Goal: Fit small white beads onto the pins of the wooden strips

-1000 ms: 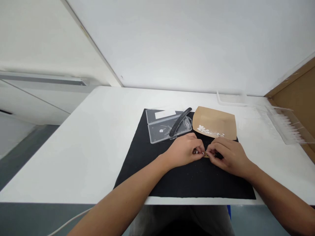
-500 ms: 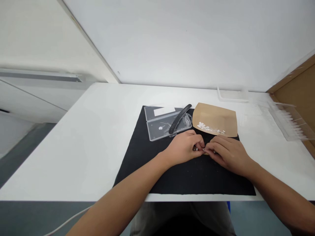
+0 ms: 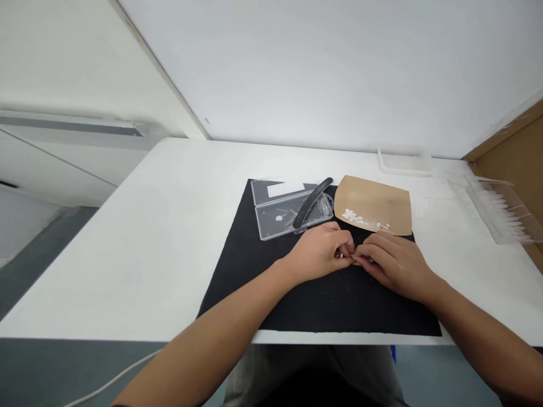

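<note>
bright, diffuse light | clear plastic tray [image 3: 495, 212] smeared | wide-angle edge stretch

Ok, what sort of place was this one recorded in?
Probably an indoor workstation: a smooth white tabletop set against a plain white wall, with a black rectangular mat under an open, clear plastic case.

The forearms [image 3: 237, 314] are bare, the trousers [image 3: 250, 376] greyish.
</note>
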`<state>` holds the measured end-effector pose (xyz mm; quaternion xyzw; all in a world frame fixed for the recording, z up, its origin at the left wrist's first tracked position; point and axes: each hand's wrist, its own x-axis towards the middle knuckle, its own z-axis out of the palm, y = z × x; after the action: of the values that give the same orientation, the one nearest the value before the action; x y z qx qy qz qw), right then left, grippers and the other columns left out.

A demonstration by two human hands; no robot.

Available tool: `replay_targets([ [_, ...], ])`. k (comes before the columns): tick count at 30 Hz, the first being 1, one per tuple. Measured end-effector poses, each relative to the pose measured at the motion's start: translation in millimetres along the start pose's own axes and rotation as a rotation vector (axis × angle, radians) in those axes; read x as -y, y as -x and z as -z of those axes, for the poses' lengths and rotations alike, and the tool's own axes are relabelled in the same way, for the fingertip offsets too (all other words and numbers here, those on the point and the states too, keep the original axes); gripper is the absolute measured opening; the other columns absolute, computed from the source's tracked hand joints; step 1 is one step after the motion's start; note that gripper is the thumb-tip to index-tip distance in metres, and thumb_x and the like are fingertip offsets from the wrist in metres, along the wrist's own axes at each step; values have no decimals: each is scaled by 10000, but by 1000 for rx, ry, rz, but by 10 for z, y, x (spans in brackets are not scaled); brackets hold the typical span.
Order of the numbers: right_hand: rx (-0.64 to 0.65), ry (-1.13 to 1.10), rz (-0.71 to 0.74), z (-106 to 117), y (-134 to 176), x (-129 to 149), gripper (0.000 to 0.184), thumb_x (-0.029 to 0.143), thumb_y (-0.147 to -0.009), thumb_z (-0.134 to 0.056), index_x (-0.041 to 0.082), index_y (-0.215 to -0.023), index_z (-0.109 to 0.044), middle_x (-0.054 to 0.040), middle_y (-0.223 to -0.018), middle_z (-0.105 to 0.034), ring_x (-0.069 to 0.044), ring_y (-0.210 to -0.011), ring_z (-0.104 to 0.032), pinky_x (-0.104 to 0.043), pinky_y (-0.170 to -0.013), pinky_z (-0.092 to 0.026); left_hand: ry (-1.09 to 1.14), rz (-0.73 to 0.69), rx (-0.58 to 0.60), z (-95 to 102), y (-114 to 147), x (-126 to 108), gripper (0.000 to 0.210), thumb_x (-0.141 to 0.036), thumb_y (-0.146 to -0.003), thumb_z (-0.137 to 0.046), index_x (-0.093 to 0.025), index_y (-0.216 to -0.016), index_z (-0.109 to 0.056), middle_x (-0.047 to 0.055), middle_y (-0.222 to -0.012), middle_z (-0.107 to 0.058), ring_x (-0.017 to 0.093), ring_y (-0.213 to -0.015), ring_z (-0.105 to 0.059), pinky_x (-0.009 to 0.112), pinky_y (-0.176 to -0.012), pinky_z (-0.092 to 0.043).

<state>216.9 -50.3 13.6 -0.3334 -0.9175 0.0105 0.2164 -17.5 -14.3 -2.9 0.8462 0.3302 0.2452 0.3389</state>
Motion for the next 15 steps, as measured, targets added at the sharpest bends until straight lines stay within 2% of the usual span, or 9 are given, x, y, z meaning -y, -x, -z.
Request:
replay_targets([
  [10, -4, 8, 38, 1, 12, -10, 26, 191, -1049, -626, 198, -1036, -647, -51, -932, -708, -191, -825, -608, -339, -738, -492, -12, -29, -9, 6, -6, -5, 148, -157, -865, -822, -206, -873, -682, -22, -834, -787, 181, -890, -650, 265, -735, -467],
  [15, -4, -36, -7, 15, 17, -42, 31, 199, -1044, -636, 217, -1056, -657, -49, -927, -683, -193, -825, -598, -339, -745, -487, -3, -8, -2, 10, -3, -17, 140, -153, -868, -814, -211, -866, -687, -25, -840, -790, 180, -901, -658, 263, -725, -459],
])
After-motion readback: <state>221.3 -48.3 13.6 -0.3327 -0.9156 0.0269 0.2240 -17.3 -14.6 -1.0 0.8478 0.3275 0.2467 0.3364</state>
